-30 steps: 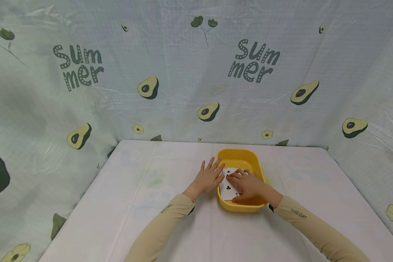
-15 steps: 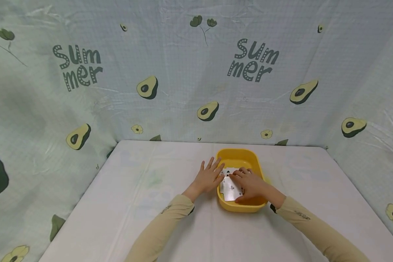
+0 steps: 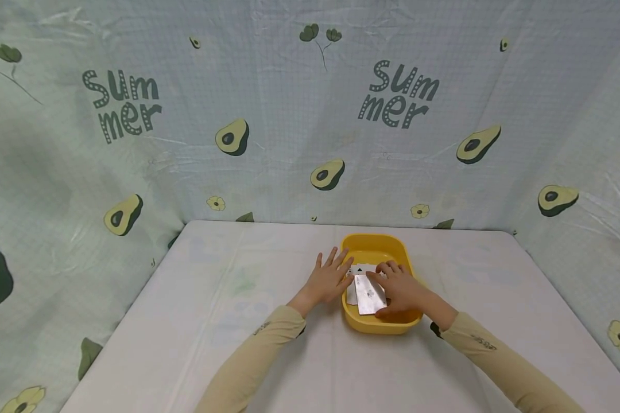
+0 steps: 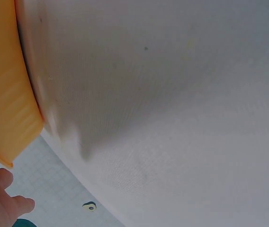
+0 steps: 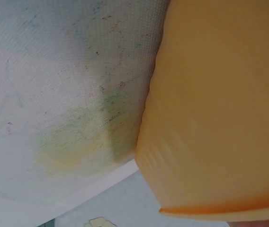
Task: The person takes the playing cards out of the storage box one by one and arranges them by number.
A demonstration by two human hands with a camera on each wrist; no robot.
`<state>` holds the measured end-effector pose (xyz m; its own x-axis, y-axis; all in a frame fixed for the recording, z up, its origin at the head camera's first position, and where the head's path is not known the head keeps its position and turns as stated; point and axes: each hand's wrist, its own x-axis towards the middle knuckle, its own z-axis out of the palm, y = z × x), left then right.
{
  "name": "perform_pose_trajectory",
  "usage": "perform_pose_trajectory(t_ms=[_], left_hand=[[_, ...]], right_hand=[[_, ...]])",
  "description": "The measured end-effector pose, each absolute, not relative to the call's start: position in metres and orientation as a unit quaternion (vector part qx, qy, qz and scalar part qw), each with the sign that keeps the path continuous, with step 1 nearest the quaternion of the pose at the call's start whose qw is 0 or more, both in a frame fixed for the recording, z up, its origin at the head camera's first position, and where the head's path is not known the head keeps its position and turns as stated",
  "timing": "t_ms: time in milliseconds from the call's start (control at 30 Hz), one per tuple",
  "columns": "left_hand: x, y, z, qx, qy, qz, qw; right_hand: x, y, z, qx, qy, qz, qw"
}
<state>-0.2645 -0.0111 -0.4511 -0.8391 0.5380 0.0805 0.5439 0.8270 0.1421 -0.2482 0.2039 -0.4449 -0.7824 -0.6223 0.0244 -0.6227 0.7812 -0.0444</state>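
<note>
A yellow plastic tub [image 3: 399, 250] stands on the white table, and its side wall fills part of the left wrist view [image 4: 4, 94] and the right wrist view [image 5: 219, 118]. Inside it lie a few playing cards [image 3: 360, 269]. My right hand [image 3: 398, 289] reaches into the tub, its fingers curled over the top card [image 3: 369, 295] and its thumb at the card's near edge; that card is tilted and looks glossy grey. My left hand [image 3: 329, 279] lies flat with spread fingers on the table, against the tub's left rim. Some of its fingers [image 4: 2, 198] show in the left wrist view.
The white cloth-covered table [image 3: 237, 321] stretches to both sides of the tub. A pale green curtain with avocado prints and the word "Summer" [image 3: 310, 115] closes in the back and both sides. My beige sleeves [image 3: 248, 367] come in from the near edge.
The top card showed its clubs face flat in the tub; now my right hand has tipped it up and shifted slightly right. My left hand has stayed in place.
</note>
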Motion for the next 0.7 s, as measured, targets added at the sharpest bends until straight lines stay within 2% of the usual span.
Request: perform_pose_trajectory(t_ms=[700], left_hand=[[-0.268,-0.011,-0.452,-0.284,-0.954,-0.093,0.015]], right_hand=[[-0.251,0.216,-0.433,0.310,-0.950,-0.005,0.034]])
